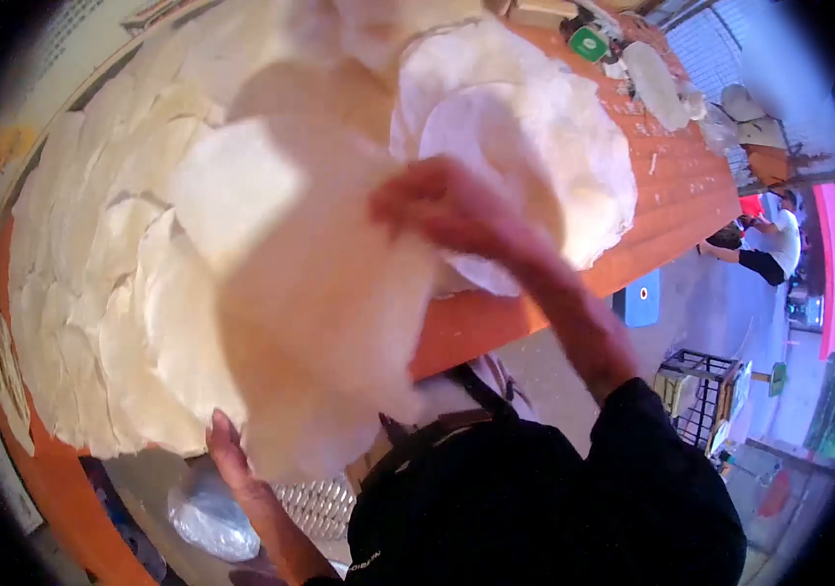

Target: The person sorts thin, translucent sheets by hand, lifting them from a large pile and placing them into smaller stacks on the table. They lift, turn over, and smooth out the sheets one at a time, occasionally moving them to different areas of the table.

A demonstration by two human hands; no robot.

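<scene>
A large, thin, pale flatbread sheet [310, 322], smeared by motion, hangs in front of me over the table's near edge. My left hand [232, 459] is at its lower left edge; the thumb shows and the other fingers seem tucked behind the sheet, gripping it. Over the sheet's upper right part is my right hand [442, 205], bent at the wrist and blurred, so its grip is unclear. Overlapping flatbread sheets [95, 293] cover the left of the table. To the right lies another pile of round flatbreads [574, 146], partly shaded.
The orange table [671, 186] runs away to the right, with a green item [588, 44] and bags at its far end. Below its near edge are a clear plastic bag [212, 518] and a black wire crate [699, 391]. Another person [779, 239] sits far right.
</scene>
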